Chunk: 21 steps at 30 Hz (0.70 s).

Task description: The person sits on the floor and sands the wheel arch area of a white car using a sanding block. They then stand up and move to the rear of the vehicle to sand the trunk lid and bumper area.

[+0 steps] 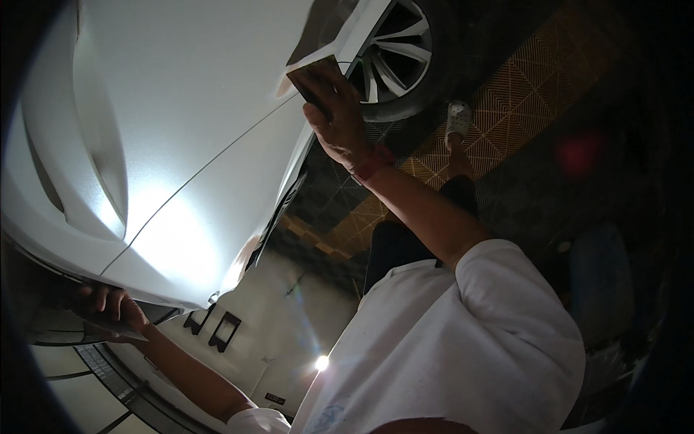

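A white car [195, 87] fills the left side, its panel crossed by a thin seam. My right hand [341, 119] is closed on a dark flat rectangular pad [309, 76], held against the panel's edge beside the wheel [394, 54]. A red band [374, 160] circles that wrist. At the lower left, my left hand [116, 307] has curled fingers, next to the car's dark glossy part. Beneath it shows a thin flat greyish piece [130, 330]; shadow hides how the fingers meet it.
A bright patch of light lies on the panel, and a lamp [322, 363] glows beyond my shirt. Dark and tan grid tiles [499, 108] cover the floor, where my foot in a pale clog [457, 119] stands. A blue container-like shape [601, 267] is at the right.
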### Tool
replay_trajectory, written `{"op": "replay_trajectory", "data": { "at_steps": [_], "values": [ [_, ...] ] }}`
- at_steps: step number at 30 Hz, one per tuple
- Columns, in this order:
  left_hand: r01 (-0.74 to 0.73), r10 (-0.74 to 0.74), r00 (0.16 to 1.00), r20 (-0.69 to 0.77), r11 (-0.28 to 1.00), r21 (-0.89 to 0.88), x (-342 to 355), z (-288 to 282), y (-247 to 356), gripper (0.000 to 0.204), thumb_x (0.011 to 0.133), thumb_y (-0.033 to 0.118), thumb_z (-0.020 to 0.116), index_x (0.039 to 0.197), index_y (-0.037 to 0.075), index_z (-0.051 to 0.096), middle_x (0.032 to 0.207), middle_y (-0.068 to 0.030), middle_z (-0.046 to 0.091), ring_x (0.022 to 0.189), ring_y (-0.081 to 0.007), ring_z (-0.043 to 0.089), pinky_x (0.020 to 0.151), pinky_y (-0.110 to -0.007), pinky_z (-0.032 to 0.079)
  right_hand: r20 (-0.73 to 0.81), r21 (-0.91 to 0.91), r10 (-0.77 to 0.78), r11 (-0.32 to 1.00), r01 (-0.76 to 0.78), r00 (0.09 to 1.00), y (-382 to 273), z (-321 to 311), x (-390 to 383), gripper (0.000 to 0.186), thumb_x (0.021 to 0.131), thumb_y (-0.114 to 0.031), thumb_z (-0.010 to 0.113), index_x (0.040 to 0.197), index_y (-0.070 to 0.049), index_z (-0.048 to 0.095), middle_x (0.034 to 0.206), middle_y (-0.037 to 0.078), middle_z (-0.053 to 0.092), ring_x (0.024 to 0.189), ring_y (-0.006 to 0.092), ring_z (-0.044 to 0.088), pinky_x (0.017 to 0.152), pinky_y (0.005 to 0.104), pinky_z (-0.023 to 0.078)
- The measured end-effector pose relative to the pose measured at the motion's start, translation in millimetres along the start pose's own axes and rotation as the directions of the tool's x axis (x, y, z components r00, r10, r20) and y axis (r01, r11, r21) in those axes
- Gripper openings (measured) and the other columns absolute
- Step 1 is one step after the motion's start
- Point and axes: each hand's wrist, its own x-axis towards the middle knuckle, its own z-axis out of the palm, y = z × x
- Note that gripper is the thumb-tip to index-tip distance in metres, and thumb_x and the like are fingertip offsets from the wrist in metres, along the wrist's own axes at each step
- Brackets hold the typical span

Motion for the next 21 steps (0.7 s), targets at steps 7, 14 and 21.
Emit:
{"op": "replay_trajectory", "data": {
  "at_steps": [7, 14, 21],
  "values": [
    [-0.02, 0.023, 1.0, -0.018, 0.989, 0.146, -7, 6, 5, 0.03, 0.106, 0.02, 0.048, 0.133, 0.013, 0.061, 0.117, -0.015, 0.062, 0.085, -0.0218, 0.065, 0.044, -0.018, 0.05, 0.036, 0.001, -0.023, 1.0, 0.023, 0.999, -16, 12, -16, 0.046, 0.095, -0.034, 0.069, 0.134, -0.01, 0.066, 0.133, 0.013, 0.057, 0.12, 0.0334, 0.059, 0.099, 0.0425, 0.05],
    [0.077, -0.072, 0.993, 0.088, 0.995, -0.058, 8, 47, -29, 0.031, 0.106, 0.018, 0.049, 0.133, 0.012, 0.062, 0.12, -0.0153, 0.062, 0.086, -0.0214, 0.067, 0.044, -0.018, 0.05, 0.061, 0.114, 0.126, 0.985, -0.132, 0.99, 2, 1, -16, 0.045, 0.091, -0.031, 0.067, 0.134, -0.019, 0.066, 0.134, 0.006, 0.056, 0.123, 0.0264, 0.056, 0.103, 0.05, 0.041],
    [-0.005, 0.009, 0.999, -0.033, 0.99, 0.141, -3, 30, -14, 0.033, 0.106, 0.02, 0.048, 0.135, 0.016, 0.062, 0.119, -0.0182, 0.062, 0.085, -0.0207, 0.067, 0.045, -0.02, 0.05, 0.049, 0.251, 0.14, 0.957, -0.148, 0.989, -12, -8, 7, 0.046, 0.093, -0.023, 0.068, 0.137, -0.008, 0.064, 0.136, 0.012, 0.054, 0.124, 0.0306, 0.058, 0.104, 0.0412, 0.05]
  ]
}}
